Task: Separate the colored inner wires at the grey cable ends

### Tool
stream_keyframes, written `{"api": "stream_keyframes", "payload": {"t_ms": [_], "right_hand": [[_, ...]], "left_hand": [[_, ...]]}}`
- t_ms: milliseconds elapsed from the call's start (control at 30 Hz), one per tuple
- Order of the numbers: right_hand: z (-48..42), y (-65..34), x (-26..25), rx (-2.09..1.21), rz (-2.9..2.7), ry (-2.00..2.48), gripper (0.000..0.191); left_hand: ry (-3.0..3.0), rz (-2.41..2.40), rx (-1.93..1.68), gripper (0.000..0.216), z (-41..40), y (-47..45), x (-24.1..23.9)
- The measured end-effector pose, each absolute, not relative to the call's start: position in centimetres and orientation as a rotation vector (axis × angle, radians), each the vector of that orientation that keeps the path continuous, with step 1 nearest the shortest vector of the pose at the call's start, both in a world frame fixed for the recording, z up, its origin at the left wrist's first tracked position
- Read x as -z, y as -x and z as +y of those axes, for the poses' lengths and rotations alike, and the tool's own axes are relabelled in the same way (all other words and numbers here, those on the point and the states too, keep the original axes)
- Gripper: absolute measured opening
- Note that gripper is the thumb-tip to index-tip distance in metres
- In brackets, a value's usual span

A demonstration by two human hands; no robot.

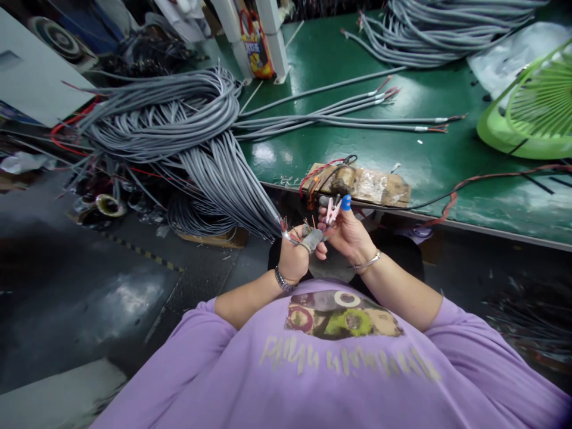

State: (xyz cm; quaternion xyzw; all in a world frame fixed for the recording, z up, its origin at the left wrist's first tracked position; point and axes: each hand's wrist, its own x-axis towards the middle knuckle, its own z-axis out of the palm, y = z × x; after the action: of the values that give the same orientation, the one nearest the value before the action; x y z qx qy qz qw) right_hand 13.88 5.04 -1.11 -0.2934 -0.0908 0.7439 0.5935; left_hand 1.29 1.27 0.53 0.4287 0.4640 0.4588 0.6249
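Observation:
My left hand (294,255) is closed around the end of a grey cable whose thin coloured wires (291,237) fan out by the fingers. A grey wrap (311,240) covers one of its fingertips. Close beside it, my right hand (351,235) pinches a small pink clip-like tool (331,211), its exact kind unclear. A blue cover (345,202) sits on a right fingertip. Both hands are in front of the bench edge, almost touching. From the left hand, the grey cables (236,185) run up and left to a large coil. Fingers partly hide the wire tips.
The large cable coil (165,116) hangs over the left side of the green bench (286,158). A taped cardboard piece (375,186) with wires lies at the front edge. Cable ends (420,128) lie behind it. A green fan (527,113) stands right, another cable bundle (438,30) farther back.

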Motion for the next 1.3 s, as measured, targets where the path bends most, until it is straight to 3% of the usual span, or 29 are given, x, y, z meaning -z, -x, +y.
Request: {"api": "stream_keyframes", "payload": {"t_ms": [967, 1200, 1300], "right_hand": [[5.1, -13.9, 1.4, -1.775, -0.265, 0.629, 0.051], [4.0, -15.9, 2.2, -2.001, -0.557, 0.594, 0.069], [3.4, -17.0, 2.4, -2.107, -0.733, 0.63, 0.062]], "left_hand": [[-1.035, 1.031, -1.044, 0.04, 1.6, -1.5, 0.0], [-1.072, 1.009, -1.032, 0.038, 0.5, 0.0, 0.6], [-1.093, 1.01, -1.019, 0.039, 0.2, 0.8, 1.0]]}}
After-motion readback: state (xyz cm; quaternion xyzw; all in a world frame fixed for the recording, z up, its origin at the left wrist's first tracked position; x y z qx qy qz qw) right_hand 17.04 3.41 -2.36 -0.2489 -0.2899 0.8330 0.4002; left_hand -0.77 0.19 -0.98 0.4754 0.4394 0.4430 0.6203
